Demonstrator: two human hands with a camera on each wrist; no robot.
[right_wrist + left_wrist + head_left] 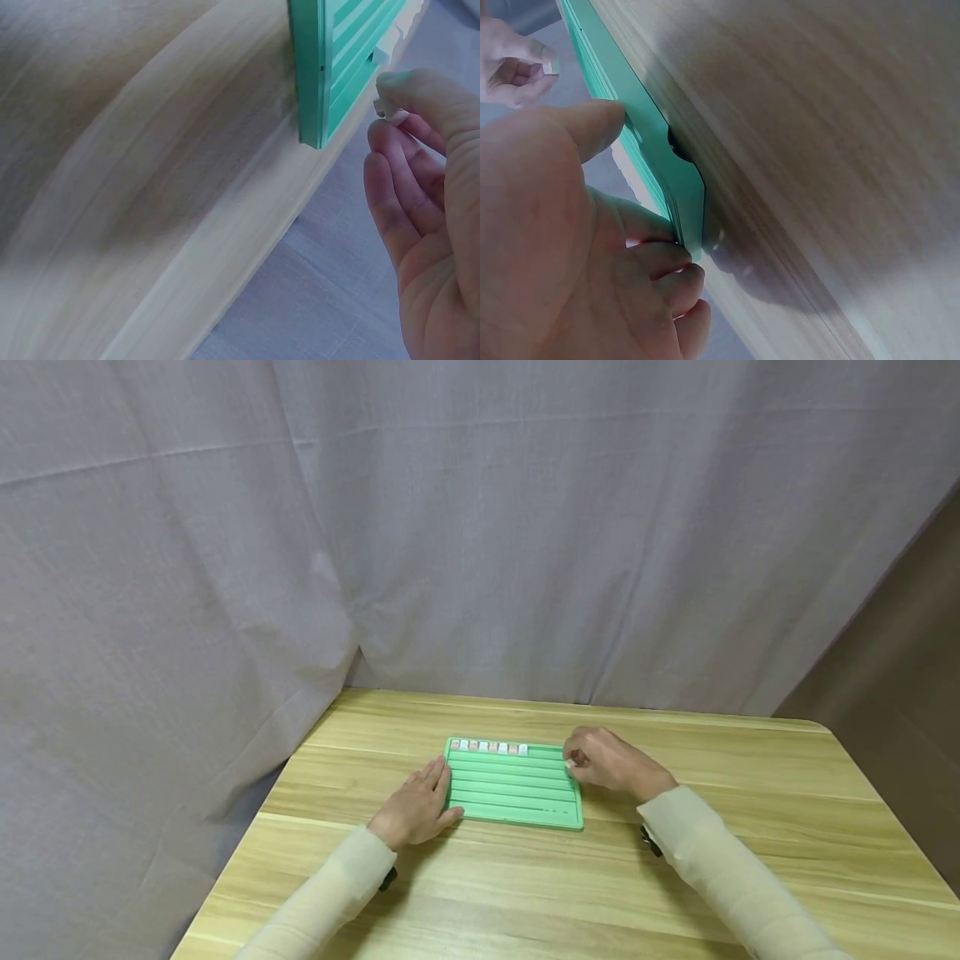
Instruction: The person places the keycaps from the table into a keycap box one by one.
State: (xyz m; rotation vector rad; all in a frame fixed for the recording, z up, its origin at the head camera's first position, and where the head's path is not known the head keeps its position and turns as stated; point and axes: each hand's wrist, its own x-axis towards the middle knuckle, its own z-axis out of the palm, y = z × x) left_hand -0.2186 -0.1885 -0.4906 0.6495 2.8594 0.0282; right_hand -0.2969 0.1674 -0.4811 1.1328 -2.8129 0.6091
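Resting flat on the light wooden table point(525, 893), your left hand point(417, 808) lies with fingers straight and together, their tips touching the left edge of the green plastic grooved tray point(517, 793); the left wrist view shows the fingers point(660, 259) pressed against the tray's corner. The tray sits near the middle of the table, toward its far edge, with a row of small square tiles point(489, 747) seated in its farthest groove, filling the left part of that groove.

Your right hand point(607, 762) sits at the tray's right edge, level with the upper grooves. Its thumb and forefinger are curled and pinch a small white tile point(380, 105), held just beside the tray's edge and clear of the grooves; the other fingers are loosely curled below it.

A grey fabric curtain point(480, 527) hangs behind the table
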